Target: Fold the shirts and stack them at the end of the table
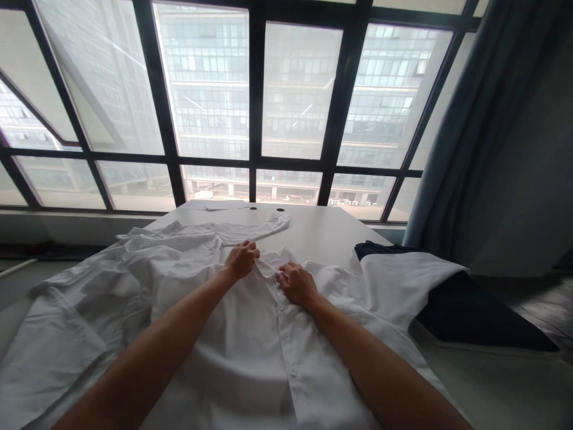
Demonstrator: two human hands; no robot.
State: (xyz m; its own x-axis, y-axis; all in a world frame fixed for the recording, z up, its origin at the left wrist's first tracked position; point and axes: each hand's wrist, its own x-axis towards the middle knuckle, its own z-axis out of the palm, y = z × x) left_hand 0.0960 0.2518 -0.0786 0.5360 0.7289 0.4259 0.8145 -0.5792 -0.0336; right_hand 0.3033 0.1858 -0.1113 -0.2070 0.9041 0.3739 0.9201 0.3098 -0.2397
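A white button-up shirt [242,352] lies spread front side up on the table, its collar toward the window and its buttoned placket running down toward me. My left hand [242,259] is closed on the left part of the shirt's collar. On the right side of the collar opening, my right hand [296,283] pinches the fabric near the top of the placket. Whether a button sits between those fingers is too small to tell. Below the hands, a button [293,371] shows on the placket.
More crumpled white garments [174,251] lie on the left of the white table [326,230]. Dark navy cloth [474,310] hangs over the right edge, partly under white fabric. Beyond stand black-framed windows [255,89] and a grey-blue curtain [465,143].
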